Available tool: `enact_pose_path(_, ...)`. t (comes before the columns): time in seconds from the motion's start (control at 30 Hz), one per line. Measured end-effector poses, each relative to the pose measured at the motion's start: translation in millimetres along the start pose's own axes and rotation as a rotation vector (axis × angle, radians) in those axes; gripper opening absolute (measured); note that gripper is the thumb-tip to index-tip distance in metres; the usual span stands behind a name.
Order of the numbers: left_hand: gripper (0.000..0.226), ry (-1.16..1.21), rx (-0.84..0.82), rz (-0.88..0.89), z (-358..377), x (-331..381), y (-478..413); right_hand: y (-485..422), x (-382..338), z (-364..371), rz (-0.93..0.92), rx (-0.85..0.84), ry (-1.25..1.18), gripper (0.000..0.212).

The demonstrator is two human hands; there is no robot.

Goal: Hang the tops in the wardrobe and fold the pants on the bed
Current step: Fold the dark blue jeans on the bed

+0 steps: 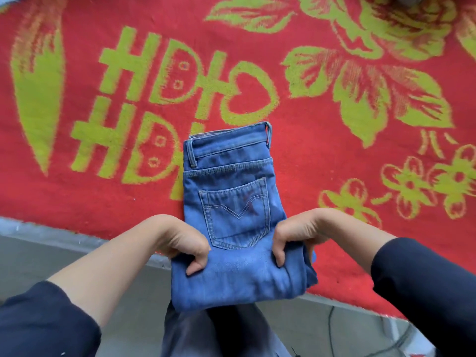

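Blue jeans (231,191) lie folded lengthwise on the bed, waistband pointing away from me and a back pocket facing up. Their near end is doubled over and hangs past the bed's front edge. My left hand (184,243) pinches the left side of that near fold, thumb underneath the cloth. My right hand (291,240) grips the right side of the same fold, fingers curled into the denim. Both forearms are bare below dark blue sleeves. No tops and no wardrobe are in view.
A red bedspread (322,155) with yellow-green letters, leaves and flowers covers the bed. Its front edge (77,234) runs diagonally across the lower picture, with grey floor (51,258) below it. A thin dark cable (332,328) lies on the floor at lower right.
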State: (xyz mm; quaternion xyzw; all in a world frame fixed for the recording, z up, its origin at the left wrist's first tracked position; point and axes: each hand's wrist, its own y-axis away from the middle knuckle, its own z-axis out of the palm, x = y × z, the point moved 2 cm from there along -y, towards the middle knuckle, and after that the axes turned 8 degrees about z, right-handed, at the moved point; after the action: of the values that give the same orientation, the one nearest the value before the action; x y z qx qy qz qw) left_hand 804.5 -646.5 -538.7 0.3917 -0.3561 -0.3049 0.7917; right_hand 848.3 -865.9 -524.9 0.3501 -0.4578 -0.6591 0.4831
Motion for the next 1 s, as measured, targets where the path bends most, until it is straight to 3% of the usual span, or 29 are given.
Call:
enact_pose_path(0.07,0.041,0.015,0.085,0.030,-13,3,10,9,-7,-16,-0.065,0.101,-0.049,0.008)
enact_pose_path(0.13,0.028,0.040,0.192,0.101,-31,12,26,20,-16,-36,-0.155,0.214,-0.127,0.020)
enact_pose_path(0.23,0.019,0.014,0.445,0.258,-68,28,51,39,-32,-72,-0.294,0.442,-0.191,0.023)
enact_pose_path(0.33,0.018,-0.017,0.656,0.399,-102,40,70,51,-48,-104,-0.406,0.630,-0.239,0.044)
enact_pose_path(0.5,0.022,0.088,1.063,0.578,-143,43,62,48,-62,-137,-0.530,0.869,-0.278,0.015)
enact_pose_path(0.57,0.022,0.143,1.247,0.623,-152,44,51,41,-65,-143,-0.538,0.990,-0.252,0.013)
enact_pose_path(0.67,0.026,-0.094,1.492,0.572,-157,49,37,32,-71,-144,-0.487,1.254,-0.077,0.019)
enact_pose_path(0.73,0.032,-0.310,1.524,0.492,-156,50,23,28,-78,-137,-0.443,1.472,0.134,0.022)
enact_pose_path(0.8,0.038,-0.526,1.525,0.303,-154,49,14,25,-88,-127,-0.524,1.523,0.252,0.026)
enact_pose_path(0.87,0.049,-0.706,1.503,0.198,-154,52,11,21,-97,-123,-0.615,1.377,0.245,0.038)
enact_pose_path(0.93,0.061,-0.847,1.433,0.243,-157,60,9,17,-100,-130,-0.586,1.245,0.231,0.053)
enact_pose_path(1.0,0.070,-0.811,1.290,0.351,-161,68,5,13,-100,-142,-0.482,1.169,0.283,0.072)
